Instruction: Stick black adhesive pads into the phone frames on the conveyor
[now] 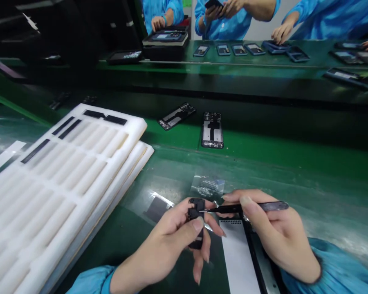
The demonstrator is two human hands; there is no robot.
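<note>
Between the thumb and fingers of my left hand [168,241] is a small black phone part [197,206], held upright. My right hand [272,228] is closed around black tweezers [233,208], whose tip points left and meets the upper part of the black piece. Whether the tip grips anything is too small to tell. Just below my right hand lie a white strip sheet [237,257] with a row of small dark dots and a dark-edged phone frame partly hidden by that hand. A clear film with small dark pieces [207,185] lies beyond my hands.
Stacked white foam trays [76,175] with slots, a few holding black strips, fill the left. Two opened phone bodies [212,130] lie on the green bench ahead. Past a raised ledge, several phones [223,50] sit in a row before co-workers in blue sleeves [223,24].
</note>
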